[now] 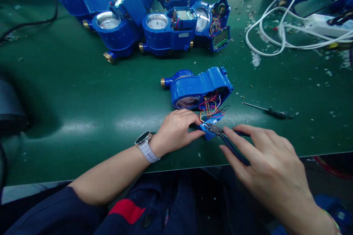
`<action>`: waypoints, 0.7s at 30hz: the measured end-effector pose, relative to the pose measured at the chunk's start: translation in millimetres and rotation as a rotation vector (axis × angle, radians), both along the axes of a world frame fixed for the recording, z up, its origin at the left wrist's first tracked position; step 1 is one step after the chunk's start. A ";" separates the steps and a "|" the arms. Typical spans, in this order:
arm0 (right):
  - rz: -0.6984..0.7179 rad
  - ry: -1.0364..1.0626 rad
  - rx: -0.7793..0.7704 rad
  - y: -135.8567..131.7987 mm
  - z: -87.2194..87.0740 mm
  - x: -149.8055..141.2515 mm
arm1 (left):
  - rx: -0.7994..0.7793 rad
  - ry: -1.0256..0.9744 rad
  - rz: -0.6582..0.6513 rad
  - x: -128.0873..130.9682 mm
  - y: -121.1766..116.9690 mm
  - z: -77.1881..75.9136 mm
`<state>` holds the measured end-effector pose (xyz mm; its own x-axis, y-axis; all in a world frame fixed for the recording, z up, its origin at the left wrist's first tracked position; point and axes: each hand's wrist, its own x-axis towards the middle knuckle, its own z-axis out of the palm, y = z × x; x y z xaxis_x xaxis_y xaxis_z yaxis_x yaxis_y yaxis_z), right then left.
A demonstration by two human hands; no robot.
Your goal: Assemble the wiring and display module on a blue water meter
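A blue water meter [190, 86] lies on its side with its electronics housing open. Thin coloured wires [211, 106] run from it to a small blue cover [211, 136] at its near side. My left hand [179, 128] pinches the cover's left edge between thumb and fingers. In my right hand [264, 158] are dark-handled cutting pliers [231, 147], with fingers around both handles. The pliers' jaws touch or hover over the cover beside my left fingertips; whether a wire is between them cannot be made out.
Several blue water meters [157, 36] with open housings stand at the back. A screwdriver [267, 111] lies right of the near meter. White cable [281, 40] loops at the back right. A dark cylindrical object [11, 106] stands at the left edge. Scraps litter the green table [96, 143].
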<state>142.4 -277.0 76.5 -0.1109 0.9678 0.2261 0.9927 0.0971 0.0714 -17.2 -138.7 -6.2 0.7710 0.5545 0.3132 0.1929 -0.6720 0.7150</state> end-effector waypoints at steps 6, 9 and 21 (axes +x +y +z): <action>-0.017 -0.052 0.004 1.7 0.8 -5.5 | 0.073 0.017 -0.002 -0.7 -0.8 -0.9; -0.031 -0.074 0.010 3.1 1.2 -8.8 | 0.104 0.015 0.005 -0.5 -1.5 -1.4; -0.022 -0.114 -0.012 4.1 6.0 -13.2 | 0.154 0.024 0.008 -0.7 -3.4 0.0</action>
